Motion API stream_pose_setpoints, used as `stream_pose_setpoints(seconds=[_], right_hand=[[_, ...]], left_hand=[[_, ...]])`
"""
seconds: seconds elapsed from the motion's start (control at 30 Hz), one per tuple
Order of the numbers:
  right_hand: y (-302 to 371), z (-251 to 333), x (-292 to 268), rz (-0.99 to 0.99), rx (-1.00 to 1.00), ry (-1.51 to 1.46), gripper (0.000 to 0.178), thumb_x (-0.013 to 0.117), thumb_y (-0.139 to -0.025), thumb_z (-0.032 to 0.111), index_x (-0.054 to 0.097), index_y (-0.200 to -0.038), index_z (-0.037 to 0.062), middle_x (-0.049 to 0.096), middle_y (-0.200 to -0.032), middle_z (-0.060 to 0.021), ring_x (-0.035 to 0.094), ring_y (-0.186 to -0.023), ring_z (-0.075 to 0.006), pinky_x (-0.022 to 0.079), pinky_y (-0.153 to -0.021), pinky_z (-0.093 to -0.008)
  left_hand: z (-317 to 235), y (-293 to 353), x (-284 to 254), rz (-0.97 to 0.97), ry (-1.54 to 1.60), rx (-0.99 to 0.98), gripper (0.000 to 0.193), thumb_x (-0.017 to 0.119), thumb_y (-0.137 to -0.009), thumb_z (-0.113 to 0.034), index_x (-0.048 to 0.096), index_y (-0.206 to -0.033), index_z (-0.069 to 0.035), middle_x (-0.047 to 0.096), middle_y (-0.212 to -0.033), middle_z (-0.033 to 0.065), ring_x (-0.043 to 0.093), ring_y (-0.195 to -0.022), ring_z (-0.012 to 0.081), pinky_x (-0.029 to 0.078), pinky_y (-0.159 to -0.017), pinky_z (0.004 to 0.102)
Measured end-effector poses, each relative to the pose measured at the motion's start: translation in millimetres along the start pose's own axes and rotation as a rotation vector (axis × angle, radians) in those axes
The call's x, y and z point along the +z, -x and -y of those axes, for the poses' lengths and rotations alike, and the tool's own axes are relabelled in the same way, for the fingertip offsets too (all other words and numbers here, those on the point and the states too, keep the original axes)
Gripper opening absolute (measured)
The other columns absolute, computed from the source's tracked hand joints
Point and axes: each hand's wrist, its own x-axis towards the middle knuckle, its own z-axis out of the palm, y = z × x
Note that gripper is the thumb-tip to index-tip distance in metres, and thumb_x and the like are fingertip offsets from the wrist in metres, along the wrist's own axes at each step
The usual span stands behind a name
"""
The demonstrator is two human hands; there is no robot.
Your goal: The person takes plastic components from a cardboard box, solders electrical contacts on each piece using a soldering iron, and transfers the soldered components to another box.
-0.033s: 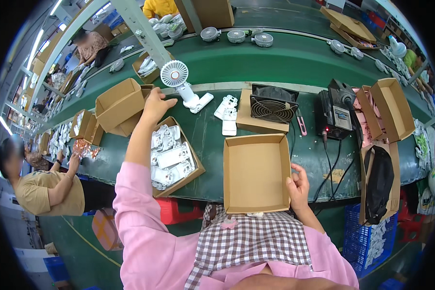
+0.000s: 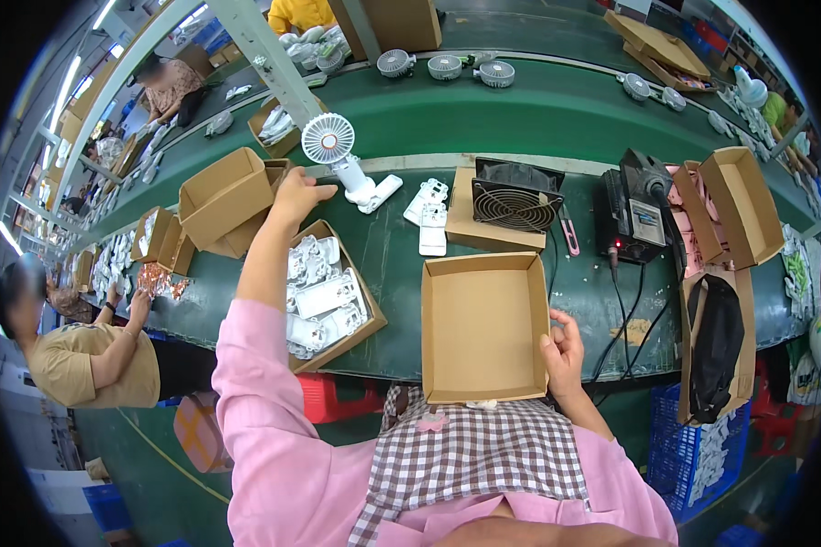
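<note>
Shallow cardboard tray (image 2: 483,319) at the near edge of the green tabletop (image 2: 397,283), bare bottom showing. Right hand (image 2: 564,351) beside it, fingers loosely curled, thumb against the right wall; firm grip or not, cannot tell. Left hand (image 2: 296,196) stretched out between the brown carton (image 2: 223,196) and the white handheld fan (image 2: 345,170), thumb and forefinger spread; contact with carton unclear. White plastic housings (image 2: 327,296) boxed beside that forearm. Step, judged: steadying while reaching. Next move calls for keeping clear of the fan.
</note>
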Motion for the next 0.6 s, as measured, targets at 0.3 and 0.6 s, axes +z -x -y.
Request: stream_pose_setpoints(seconds=[0.3,0.6], right_hand=[[-3.1,1.6,0.7,-0.016,0.023,-0.026,0.036,0.056,-0.086,0.004,0.047,-0.12,-0.0014,0.043,-0.062,0.0039,0.039,-0.056,-0.0035,0.03,-0.053,-0.02],[-2.8,1.1,1.3,-0.023,0.022,-0.028,0.034,0.055,-0.085,0.004,0.048,-0.118,-0.0024,0.041,-0.064,0.0053,0.037,-0.057,-0.0028,0.029,-0.054,-0.0192]], left_hand=[[12.5,-51.7,67.6,0.232,0.453,-0.53,0.041,0.077,-0.072,-0.007,0.058,-0.108,-0.009,0.061,-0.102,0.0034,0.054,-0.093,0.0176,0.043,-0.074,0.0321],[33.0,-60.3,82.5,0.201,0.403,-0.499,0.035,0.078,-0.075,-0.013,0.06,-0.104,-0.012,0.063,-0.101,0.004,0.059,-0.088,0.0181,0.046,-0.066,0.0323]])
